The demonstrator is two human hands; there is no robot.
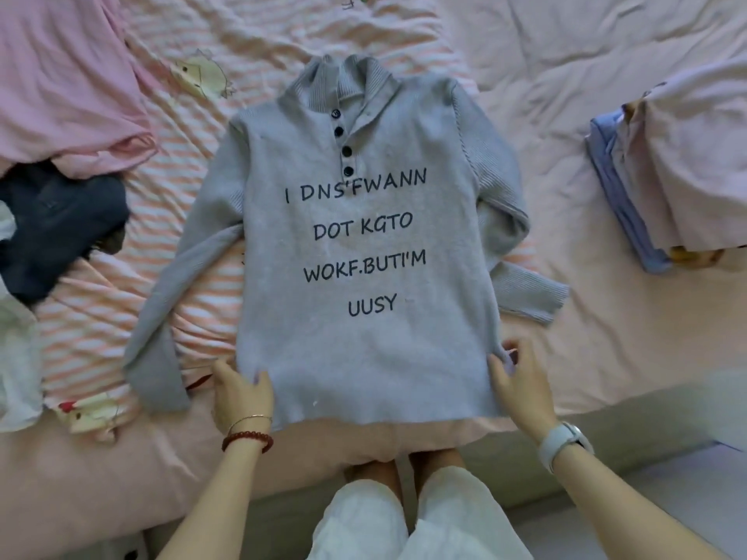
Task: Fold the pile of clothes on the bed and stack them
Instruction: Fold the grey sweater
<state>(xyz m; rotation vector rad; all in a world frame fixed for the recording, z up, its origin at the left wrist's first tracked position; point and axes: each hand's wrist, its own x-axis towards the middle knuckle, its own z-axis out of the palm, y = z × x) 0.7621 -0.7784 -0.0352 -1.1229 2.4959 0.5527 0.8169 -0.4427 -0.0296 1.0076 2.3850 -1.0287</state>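
Note:
A grey knit sweater [355,244] with dark buttons and printed black lettering lies flat, face up, in the middle of the bed. Its collar points away from me and both sleeves spread out to the sides. My left hand [241,392] grips the hem at its lower left corner. At the lower right corner my right hand [521,383] pinches the hem. A stack of folded clothes [663,167], blue and pale lilac, sits at the right of the bed.
A pile of unfolded clothes lies at the left: a pink garment [64,78], a dark navy one [56,228] and a white one [16,357]. A pink-striped sheet [113,301] lies under the sweater. The bed's front edge [606,442] runs below my hands.

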